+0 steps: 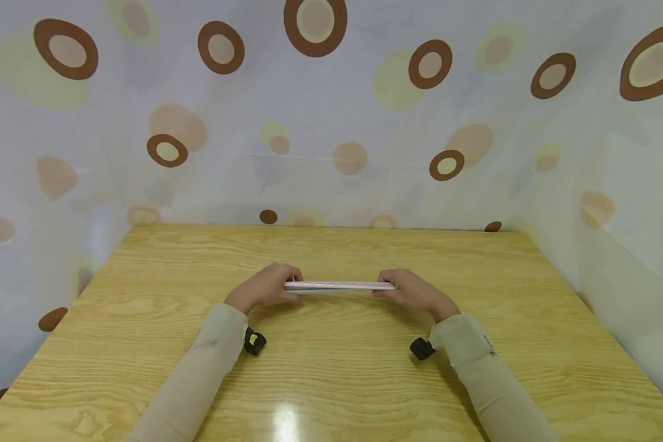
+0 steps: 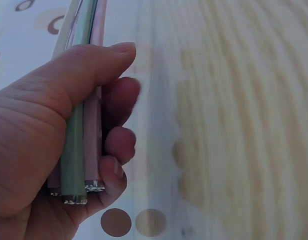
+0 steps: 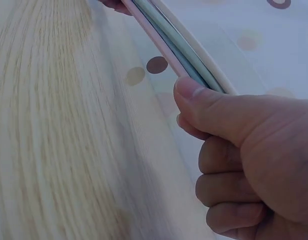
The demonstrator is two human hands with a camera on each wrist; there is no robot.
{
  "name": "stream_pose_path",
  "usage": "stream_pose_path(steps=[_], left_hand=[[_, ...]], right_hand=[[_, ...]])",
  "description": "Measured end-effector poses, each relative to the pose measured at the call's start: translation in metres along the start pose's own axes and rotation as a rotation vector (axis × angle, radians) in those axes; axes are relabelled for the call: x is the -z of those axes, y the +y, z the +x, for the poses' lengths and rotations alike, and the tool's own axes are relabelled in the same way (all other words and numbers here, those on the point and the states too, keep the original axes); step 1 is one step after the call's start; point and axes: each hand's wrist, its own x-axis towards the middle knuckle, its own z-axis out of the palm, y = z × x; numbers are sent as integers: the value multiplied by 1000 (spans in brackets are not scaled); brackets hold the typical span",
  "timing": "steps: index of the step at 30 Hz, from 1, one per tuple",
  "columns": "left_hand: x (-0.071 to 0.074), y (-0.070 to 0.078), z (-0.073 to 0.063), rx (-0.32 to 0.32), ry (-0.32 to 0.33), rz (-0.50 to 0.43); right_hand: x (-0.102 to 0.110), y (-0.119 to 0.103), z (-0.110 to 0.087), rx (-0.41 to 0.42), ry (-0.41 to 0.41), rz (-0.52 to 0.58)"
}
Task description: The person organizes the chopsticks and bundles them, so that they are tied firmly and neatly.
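Note:
A bundle of thin pastel sticks, seen edge-on in the head view, is held level above the table between both hands. My left hand grips its left end, thumb on the near side and fingers curled behind. In the left wrist view a green stick and a pink stick end in rough silvery tips below the thumb. My right hand pinches the other end. The right wrist view shows pink, green and cream lengths bowing slightly, their right ends hidden in the hand. I cannot tell what kind of sticks they are.
The wood-grain table extends beneath and around both hands. A white sheet with brown and pastel spots rises behind it and along both sides. Small black cameras hang at the cuffs of the beige sleeves.

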Motion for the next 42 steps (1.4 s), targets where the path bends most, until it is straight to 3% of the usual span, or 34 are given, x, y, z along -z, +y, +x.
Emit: stream_pose_path(steps=[6, 13, 16, 22, 29, 33, 38, 42], left_hand=[[-3, 0, 1, 18, 5, 97], [-5, 8, 0, 129, 0, 270], [-6, 8, 1, 134, 11, 304], [-6, 5, 1, 80, 44, 182], [-4, 5, 2, -4, 53, -15], [-5, 6, 2, -12, 50, -92], [-6, 10, 3, -37, 48, -116], [-7, 12, 4, -31, 53, -83]], right_hand=[[-1, -6, 0, -9, 4, 4], [2, -19, -2, 13, 39, -18], [3, -22, -3, 10, 49, -8], [2, -23, -4, -50, 88, 136], [1, -22, -1, -21, 232, 349], [0, -23, 0, -70, 304, 450], [-1, -27, 2, -181, 422, 565], [-1, -30, 2, -240, 400, 633]])
